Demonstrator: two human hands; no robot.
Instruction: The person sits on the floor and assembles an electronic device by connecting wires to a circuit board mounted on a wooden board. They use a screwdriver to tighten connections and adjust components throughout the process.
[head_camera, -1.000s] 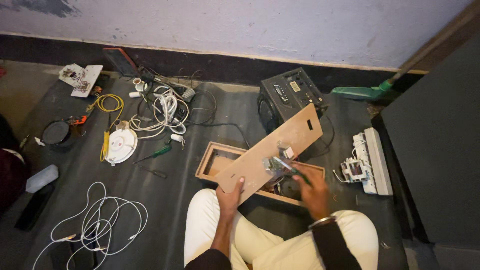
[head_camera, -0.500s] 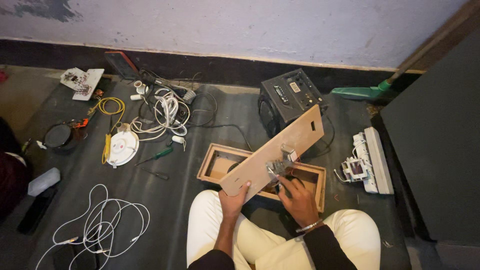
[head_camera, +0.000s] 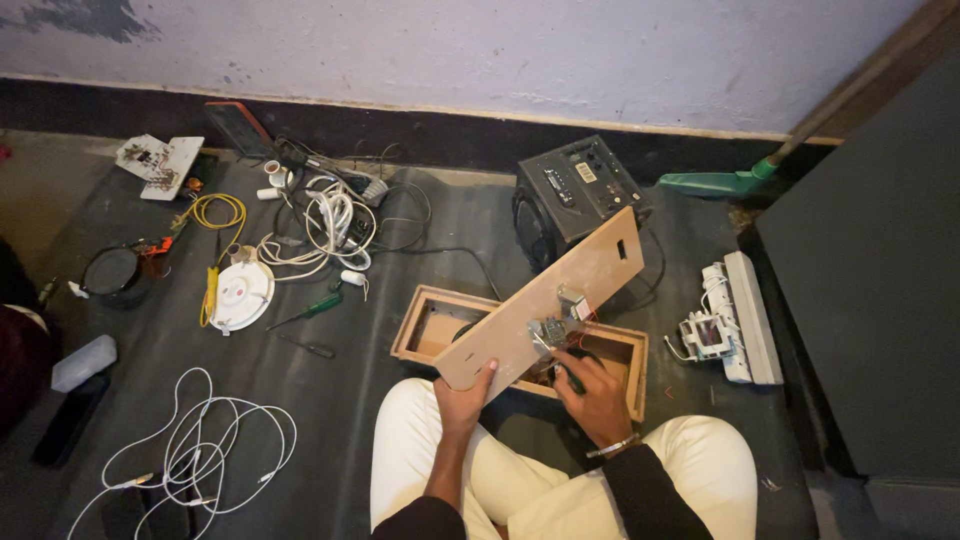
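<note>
I sit on the floor with a long wooden panel tilted over an open wooden box. My left hand grips the panel's near lower end. My right hand is under the panel's right side, fingers closed around a dark tool handle beside small metal parts mounted on the panel. The tool's tip is hidden by my fingers and the panel.
A black speaker box stands behind the panel. A white power strip lies to the right and a dark cabinet beyond it. To the left lie tangled white cables, a green screwdriver, a round white fitting and a white cord.
My right hand has dropped from on top of the panel's metal parts to just below them. The panel has tipped slightly, with my left hand still holding its end.
</note>
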